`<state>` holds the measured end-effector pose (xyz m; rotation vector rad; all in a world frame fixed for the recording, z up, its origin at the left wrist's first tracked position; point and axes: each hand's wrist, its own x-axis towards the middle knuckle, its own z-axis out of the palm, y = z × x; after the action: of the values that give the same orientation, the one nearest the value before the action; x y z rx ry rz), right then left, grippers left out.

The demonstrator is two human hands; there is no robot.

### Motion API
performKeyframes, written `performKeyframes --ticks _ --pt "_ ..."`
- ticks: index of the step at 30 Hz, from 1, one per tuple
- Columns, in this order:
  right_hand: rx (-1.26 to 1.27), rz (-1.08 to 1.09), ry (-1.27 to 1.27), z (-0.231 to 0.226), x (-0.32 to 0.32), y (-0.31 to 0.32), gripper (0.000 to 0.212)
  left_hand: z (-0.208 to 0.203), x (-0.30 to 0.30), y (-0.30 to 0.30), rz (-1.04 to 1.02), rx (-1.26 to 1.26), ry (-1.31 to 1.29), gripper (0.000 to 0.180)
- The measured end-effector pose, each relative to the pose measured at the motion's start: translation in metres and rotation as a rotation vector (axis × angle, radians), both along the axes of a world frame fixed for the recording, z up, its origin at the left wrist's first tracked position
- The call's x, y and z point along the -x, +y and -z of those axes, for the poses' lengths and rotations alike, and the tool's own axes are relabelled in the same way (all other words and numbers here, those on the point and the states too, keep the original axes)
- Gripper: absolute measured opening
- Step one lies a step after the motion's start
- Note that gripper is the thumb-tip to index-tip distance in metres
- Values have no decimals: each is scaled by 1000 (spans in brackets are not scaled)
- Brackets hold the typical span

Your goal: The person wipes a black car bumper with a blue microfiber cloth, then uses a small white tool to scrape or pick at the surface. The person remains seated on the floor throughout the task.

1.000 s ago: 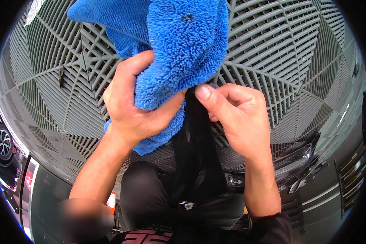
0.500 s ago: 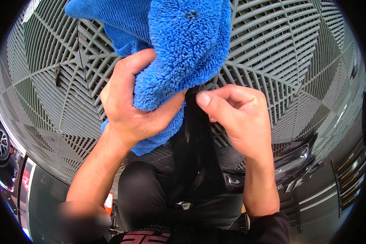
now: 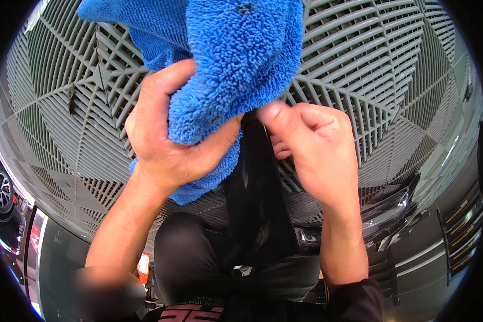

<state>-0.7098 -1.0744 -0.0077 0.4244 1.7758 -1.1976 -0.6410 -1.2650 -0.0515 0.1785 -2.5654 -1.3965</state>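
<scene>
My left hand (image 3: 163, 137) is wrapped around a thick blue microfiber towel (image 3: 239, 59), which hangs in folds above and below it. Its thumb lies by the upper end of a long glossy black panel (image 3: 255, 182), whose lower part reaches down between my legs. To the right of that end is my right hand (image 3: 322, 153), fingers curled and thumb pressed toward the index finger. The fingertips sit at the panel's edge just under the towel, slightly smeared, and whatever they pinch is hidden.
Grey slatted floor tiles (image 3: 354, 59) spread out beneath. At right lies a clear-lensed car headlight (image 3: 381, 212) beside dark parts. A wheel (image 3: 1, 188) of a dark car shows at far left. My knee (image 3: 185, 241) is close below the towel.
My left hand and the towel have shifted slightly left. The right thumb has moved up a little toward the towel, and the right hand has turned slightly.
</scene>
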Motion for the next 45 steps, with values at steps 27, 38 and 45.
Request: performKeyframes --ticks 27,38,45 --pt "170 135 7 22 -3 13 30 -43 22 23 105 -139 -467 59" --pt "135 45 -83 15 4 14 29 -14 12 14 -160 -234 -190 42" --pt "129 223 -113 8 2 8 27 -29 11 16 -95 -625 -328 50"
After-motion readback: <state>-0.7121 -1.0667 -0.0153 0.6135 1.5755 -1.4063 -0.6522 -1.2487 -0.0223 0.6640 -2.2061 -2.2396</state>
